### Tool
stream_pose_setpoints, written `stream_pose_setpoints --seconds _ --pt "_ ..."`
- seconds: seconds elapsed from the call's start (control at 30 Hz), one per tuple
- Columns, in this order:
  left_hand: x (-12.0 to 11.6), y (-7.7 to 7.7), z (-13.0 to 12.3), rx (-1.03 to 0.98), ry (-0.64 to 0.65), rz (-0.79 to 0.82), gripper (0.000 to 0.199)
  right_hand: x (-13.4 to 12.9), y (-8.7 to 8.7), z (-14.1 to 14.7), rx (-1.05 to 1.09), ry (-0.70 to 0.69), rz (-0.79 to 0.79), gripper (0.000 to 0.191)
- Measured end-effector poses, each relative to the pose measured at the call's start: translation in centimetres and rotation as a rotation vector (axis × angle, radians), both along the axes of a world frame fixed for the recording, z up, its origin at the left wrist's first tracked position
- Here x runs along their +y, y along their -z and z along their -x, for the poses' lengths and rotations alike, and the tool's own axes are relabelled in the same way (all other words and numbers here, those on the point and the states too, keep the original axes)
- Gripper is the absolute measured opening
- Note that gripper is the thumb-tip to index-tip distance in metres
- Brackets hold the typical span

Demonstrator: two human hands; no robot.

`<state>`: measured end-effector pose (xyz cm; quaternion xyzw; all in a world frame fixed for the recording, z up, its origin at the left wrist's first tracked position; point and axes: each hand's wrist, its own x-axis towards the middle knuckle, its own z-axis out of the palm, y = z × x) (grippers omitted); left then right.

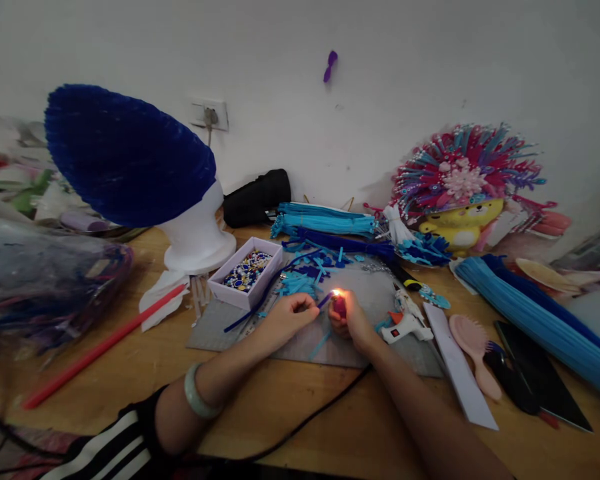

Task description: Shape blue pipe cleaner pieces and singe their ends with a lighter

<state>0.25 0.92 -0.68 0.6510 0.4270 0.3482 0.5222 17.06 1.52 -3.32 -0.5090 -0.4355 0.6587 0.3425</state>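
Note:
My left hand [293, 315] is closed in a pinch on a short blue strip [325, 301] above the grey mat. The strip's far end points at a small flame. My right hand [349, 318] is wrapped round a dark red lighter [339, 306], whose flame [336, 292] is lit at the top. Behind both hands lie light blue cut pieces [300, 284] on the grey mat [300, 348]. A white glue gun [406, 327] rests just right of my right hand.
A lilac box [227, 293] of beads stands left of the mat. Behind it, a white foam head [200, 230] bears a large blue fan shape [130, 157]. A pink brush [473, 340] and blue stem bundles [530, 313] lie at the right. A red stick [105, 345] lies left.

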Motion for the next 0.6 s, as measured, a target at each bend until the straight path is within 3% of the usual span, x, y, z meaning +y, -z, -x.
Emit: stream_pose_setpoints --seconds 0.17,0.47,0.6 --pt "-0.1 -0.2 -0.1 -0.010 -0.005 0.023 0.018 -0.1 -0.5 -0.4 0.053 -0.027 0.128 0.058" --pt "-0.1 -0.2 0.0 -0.049 -0.044 0.044 0.022 -0.6 -2.3 -0.5 0.265 0.184 0.138 0.067" --pt "-0.1 -0.1 -0.2 -0.060 -0.067 0.047 0.022 -0.6 -2.7 -0.5 0.301 0.215 0.145 0.066"
